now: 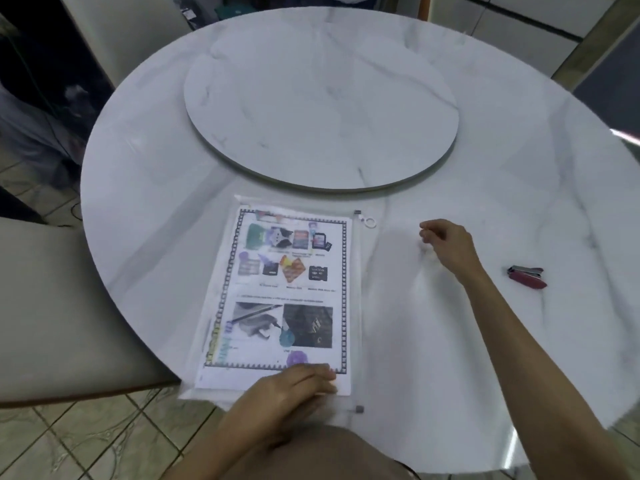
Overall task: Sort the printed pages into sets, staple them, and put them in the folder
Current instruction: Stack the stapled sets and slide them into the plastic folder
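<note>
STEP (judged): closing the folder | printed pages (287, 292) seen inside clear zip folder (356, 323) on marble table (519, 168) | left hand (294, 386): fingers straight, pressed on near edge | right hand (446, 244): loosely curled, empty, near zip pull (367, 221) | ADVICE: folder to be pinned flat while pull is drawn.

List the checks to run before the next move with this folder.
1. Pages inside the clear folder: ok.
2. Pages stapled: cannot tell.
3. Zip shut, with the slider at the far right corner: cannot tell.
4. Left hand flat on the folder's near edge: ok.
5. Right hand free, holding nothing: ok.
6. Stapler apart from the folder, on the table to the right: ok.
</note>
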`<state>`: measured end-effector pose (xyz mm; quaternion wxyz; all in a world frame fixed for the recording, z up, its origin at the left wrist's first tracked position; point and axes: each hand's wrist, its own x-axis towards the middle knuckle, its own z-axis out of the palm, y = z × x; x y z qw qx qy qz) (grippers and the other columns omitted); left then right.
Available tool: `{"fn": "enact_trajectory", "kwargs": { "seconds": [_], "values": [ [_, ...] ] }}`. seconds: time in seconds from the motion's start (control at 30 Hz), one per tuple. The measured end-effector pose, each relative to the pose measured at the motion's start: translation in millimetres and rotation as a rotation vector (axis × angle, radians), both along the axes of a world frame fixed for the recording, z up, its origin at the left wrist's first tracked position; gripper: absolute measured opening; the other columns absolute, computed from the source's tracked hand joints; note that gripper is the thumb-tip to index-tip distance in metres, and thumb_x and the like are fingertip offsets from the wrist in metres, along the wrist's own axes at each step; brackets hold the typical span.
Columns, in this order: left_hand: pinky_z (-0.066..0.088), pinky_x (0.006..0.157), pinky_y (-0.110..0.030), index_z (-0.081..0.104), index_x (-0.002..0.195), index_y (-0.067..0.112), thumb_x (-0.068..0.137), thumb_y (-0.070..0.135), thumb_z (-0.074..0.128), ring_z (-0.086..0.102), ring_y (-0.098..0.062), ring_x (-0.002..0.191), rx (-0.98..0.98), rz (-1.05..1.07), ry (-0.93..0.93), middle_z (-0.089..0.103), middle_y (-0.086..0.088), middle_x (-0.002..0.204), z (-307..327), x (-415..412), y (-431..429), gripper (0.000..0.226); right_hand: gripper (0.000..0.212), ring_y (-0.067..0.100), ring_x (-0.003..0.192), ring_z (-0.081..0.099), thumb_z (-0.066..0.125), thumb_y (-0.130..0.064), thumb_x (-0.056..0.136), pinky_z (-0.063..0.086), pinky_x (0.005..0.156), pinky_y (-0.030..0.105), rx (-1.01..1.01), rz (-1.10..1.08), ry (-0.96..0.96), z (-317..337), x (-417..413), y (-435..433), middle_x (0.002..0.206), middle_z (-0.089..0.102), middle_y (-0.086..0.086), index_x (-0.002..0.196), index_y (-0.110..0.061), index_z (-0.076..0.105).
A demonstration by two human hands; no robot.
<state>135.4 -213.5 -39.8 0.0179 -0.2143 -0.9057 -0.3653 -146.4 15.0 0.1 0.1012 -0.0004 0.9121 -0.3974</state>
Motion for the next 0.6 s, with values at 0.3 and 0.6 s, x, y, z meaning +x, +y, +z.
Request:
{"fn": "enact_trajectory", "kwargs": {
  "seconds": [0.3,0.6],
  "values": [
    [0.029,0.099,-0.012,0.055,0.122,0.023,0.084,0.021,0.065,0.046,-0.011,0.120,-0.057,0.587,-0.147,0.045,0.009,0.128,-2.6,-17.9,-78.9,0.040,0.040,0.043,0.114,0.050,0.061,-0.001,0.082,0.039,0.096,0.047,0.549,-0.093,0.052,0.0,-3.3,136.6,0.123,0.051,0.028,0.121,0.001,0.054],
    [0.025,0.114,-0.042,0.042,0.135,0.016,0.080,0.036,0.067,0.019,-0.016,0.140,-0.086,0.598,-0.311,0.023,0.009,0.146,-13.1,-14.0,-95.0,0.064,0.027,0.043,0.102,0.046,0.060,0.003,0.080,0.045,0.077,0.048,0.624,-0.120,0.143,-21.9,29.3,149.6,0.101,0.056,0.027,0.108,0.005,0.061]
  ]
}}
